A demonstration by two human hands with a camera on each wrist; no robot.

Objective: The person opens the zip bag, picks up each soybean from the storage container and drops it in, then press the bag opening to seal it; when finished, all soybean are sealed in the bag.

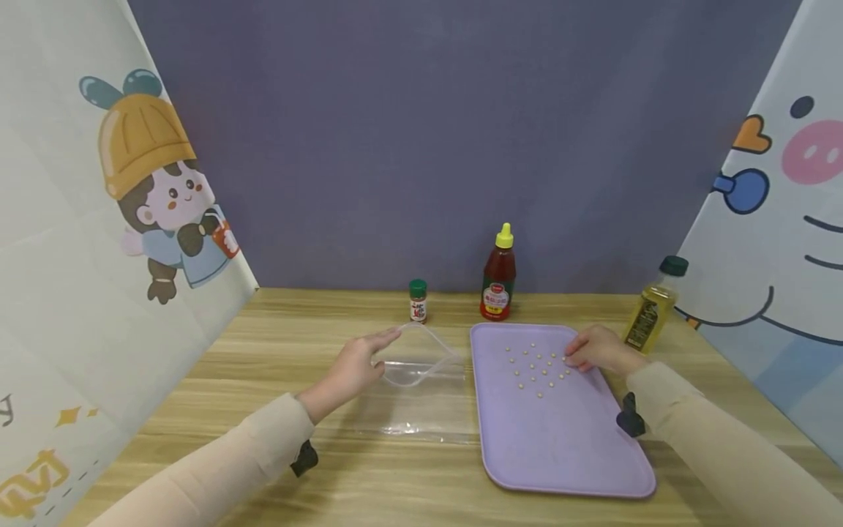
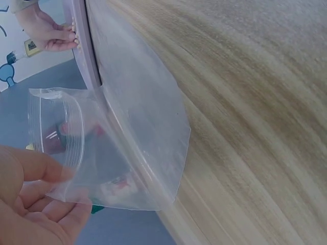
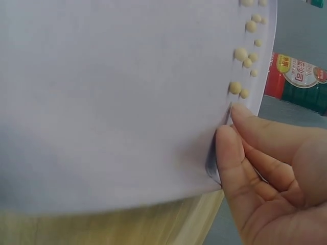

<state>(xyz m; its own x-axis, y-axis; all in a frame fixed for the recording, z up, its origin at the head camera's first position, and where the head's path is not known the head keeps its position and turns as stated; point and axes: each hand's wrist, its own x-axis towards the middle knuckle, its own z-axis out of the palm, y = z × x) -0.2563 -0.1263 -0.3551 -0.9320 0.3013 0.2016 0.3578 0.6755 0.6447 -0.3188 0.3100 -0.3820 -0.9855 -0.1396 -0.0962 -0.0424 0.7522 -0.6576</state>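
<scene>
My left hand (image 1: pixel 353 373) pinches the rim of a clear zip bag (image 1: pixel 421 419), whose mouth gapes upward while its lower part lies on the table. In the left wrist view, thumb and fingers hold the bag (image 2: pixel 140 109) beside its zip strip. Small round pale-yellow beans, resembling soybeans (image 1: pixel 540 395), are scattered over the far half of a lilac tray (image 1: pixel 560 450). My right hand (image 1: pixel 601 349) is low over the tray's right edge, beside the outermost beans. Its thumb and forefinger tips are close together in the right wrist view; whether a bean sits between them is hidden.
Behind the bag stands a small green-capped spice jar (image 1: pixel 418 301). A red sauce bottle (image 1: pixel 497 285) with a yellow tip is behind the tray. Beyond my right hand is an oil bottle (image 1: pixel 652 311). A dark cloth wall (image 1: pixel 428 146) closes the table's back.
</scene>
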